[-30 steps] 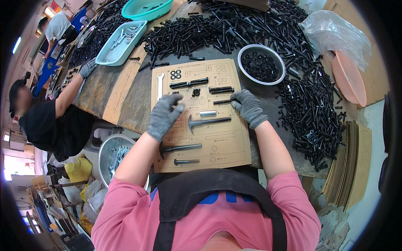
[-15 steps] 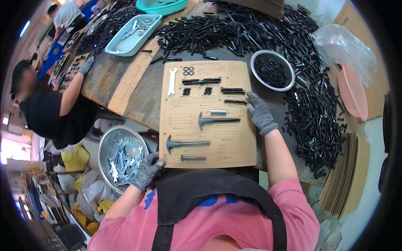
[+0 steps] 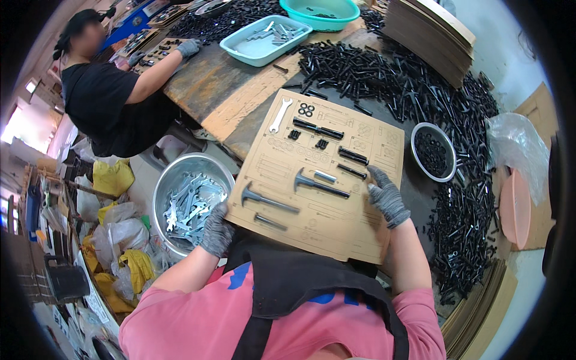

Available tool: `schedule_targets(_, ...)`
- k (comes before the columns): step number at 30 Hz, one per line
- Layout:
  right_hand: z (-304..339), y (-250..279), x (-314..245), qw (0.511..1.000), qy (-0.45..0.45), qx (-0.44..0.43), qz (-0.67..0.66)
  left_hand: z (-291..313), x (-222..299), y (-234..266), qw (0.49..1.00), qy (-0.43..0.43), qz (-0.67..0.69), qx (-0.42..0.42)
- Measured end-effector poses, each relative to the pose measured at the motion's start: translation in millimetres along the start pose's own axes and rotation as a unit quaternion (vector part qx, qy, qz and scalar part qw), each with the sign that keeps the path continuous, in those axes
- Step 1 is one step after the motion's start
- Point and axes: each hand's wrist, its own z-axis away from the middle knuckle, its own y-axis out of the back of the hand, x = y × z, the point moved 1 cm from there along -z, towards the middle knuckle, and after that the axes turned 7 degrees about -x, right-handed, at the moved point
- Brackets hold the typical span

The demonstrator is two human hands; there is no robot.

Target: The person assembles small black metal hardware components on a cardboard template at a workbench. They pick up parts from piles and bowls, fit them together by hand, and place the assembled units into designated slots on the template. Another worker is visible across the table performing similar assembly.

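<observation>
A brown cardboard sheet (image 3: 282,159) with printed outlines lies at a slant before me, overhanging the table's near edge. My left hand (image 3: 216,231), in a grey glove, grips its lower left corner. My right hand (image 3: 389,199), also gloved, is closed over its right edge, fingertips close to a short black bolt (image 3: 351,171). On the sheet are a silver wrench (image 3: 281,115), black rings (image 3: 306,110), a long black rod (image 3: 318,128), two small black pieces, a thicker black bolt (image 3: 353,156), a silver pin (image 3: 325,176), two T-shaped parts (image 3: 270,198) and a grey bolt (image 3: 270,222).
A steel bowl of wrenches (image 3: 193,201) stands left. Beyond lie a pale blue tray (image 3: 264,55), a green basin (image 3: 321,23), heaps of black bolts (image 3: 354,69) and stacked cardboard (image 3: 426,39). A bowl of black parts (image 3: 433,152) sits right. Another gloved person (image 3: 102,90) works at left.
The cardboard sheet has turned clockwise with its parts still on it, both my hands staying at its edges. The whole view has shifted, bringing the other person and the basins farther right.
</observation>
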Motion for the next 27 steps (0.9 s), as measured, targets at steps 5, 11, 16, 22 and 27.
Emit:
schedule_targets(5,-19,-48,-23,0.996,-0.018,-0.081,-0.020,-11,19,16,0.986,-0.146,0.069,0.033)
schedule_targets(11,-45,-96,-55,0.986,-0.019,-0.153,0.058,-9,5,14,0.985,-0.158,0.057,0.050)
schedule_targets(16,-67,-126,-64,0.976,0.027,-0.181,0.122,-19,4,10,0.970,-0.185,0.126,0.098)
schedule_targets(22,-87,-148,-79,0.945,0.120,-0.216,0.212,-48,48,26,0.967,-0.192,0.136,0.100)
schedule_targets(27,-74,-159,-88,0.945,0.152,-0.226,0.183,-77,93,57,0.963,-0.179,0.118,0.162)
